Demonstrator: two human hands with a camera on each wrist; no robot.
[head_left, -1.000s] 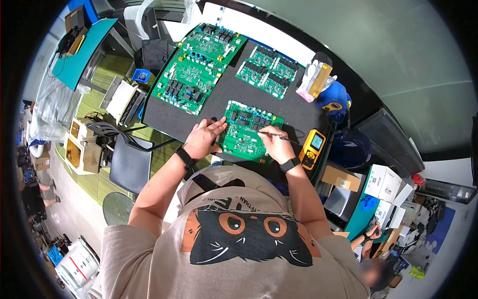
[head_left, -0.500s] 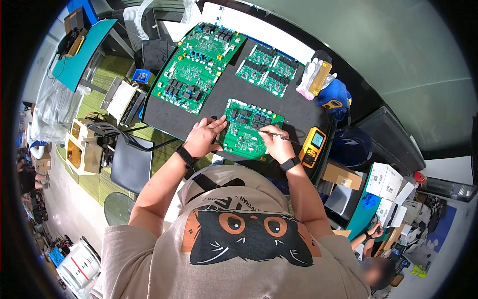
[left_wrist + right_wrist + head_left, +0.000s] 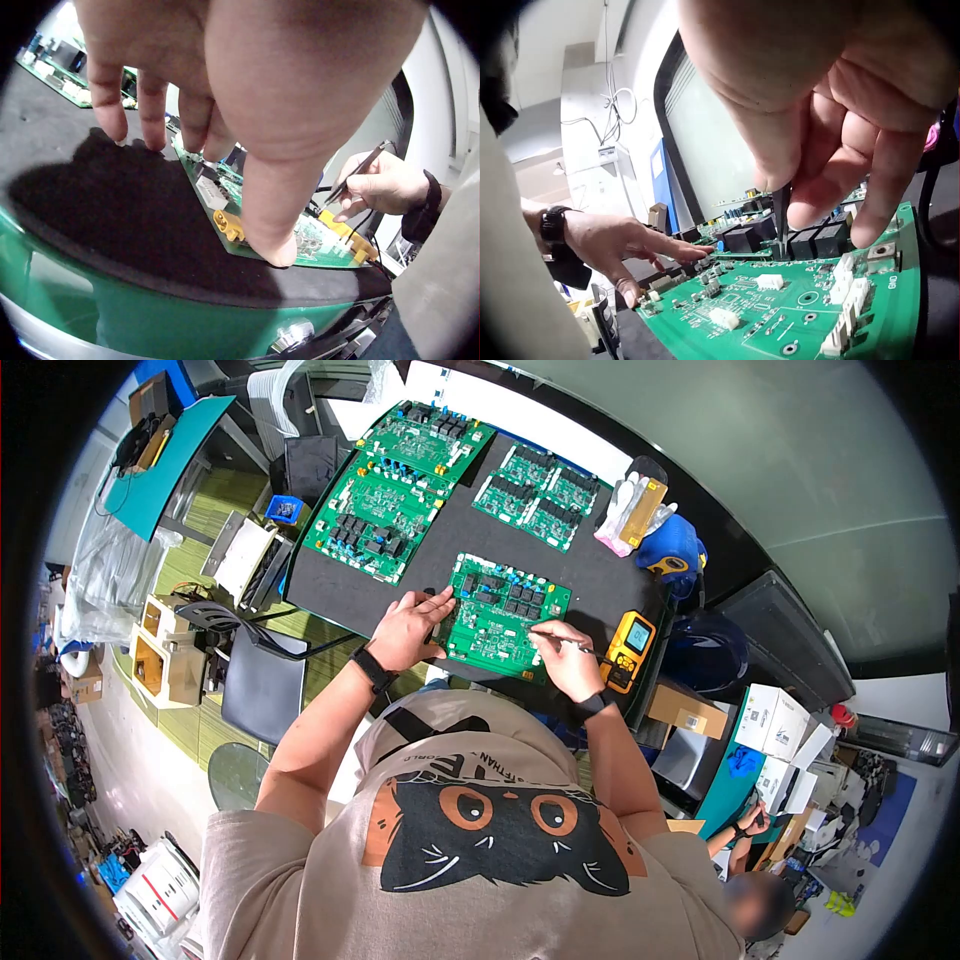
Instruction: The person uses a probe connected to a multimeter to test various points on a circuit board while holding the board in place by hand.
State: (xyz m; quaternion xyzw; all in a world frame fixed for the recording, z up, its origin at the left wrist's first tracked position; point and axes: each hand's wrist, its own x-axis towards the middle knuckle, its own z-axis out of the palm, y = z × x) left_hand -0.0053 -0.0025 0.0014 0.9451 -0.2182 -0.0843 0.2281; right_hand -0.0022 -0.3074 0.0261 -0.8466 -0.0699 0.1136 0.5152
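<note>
A green circuit board (image 3: pixel 490 632) with black block components lies on the dark mat before the person. The left hand (image 3: pixel 403 635) rests at its left side, fingers extended along that edge and the thumb (image 3: pixel 274 244) pressing by the near corner. The right hand (image 3: pixel 568 668) is over the board's right part. Between its thumb and fingers it pinches a slim dark pen-like tool (image 3: pixel 781 214) with a narrow metal tip. In the right wrist view that tip points down at the board, overlapping the row of black blocks (image 3: pixel 804 244).
A yellow handheld meter (image 3: pixel 630 650) lies right of the right hand. Larger green boards (image 3: pixel 370 525) lie at the back left, and a panel of small boards (image 3: pixel 537 498) at the back. Gloves with a tan box (image 3: pixel 640 515) and a blue object (image 3: pixel 672 555) stand at the right.
The right hand has shifted a little right and toward the body, its tool turned with it. The left hand stays at the board's left edge.
</note>
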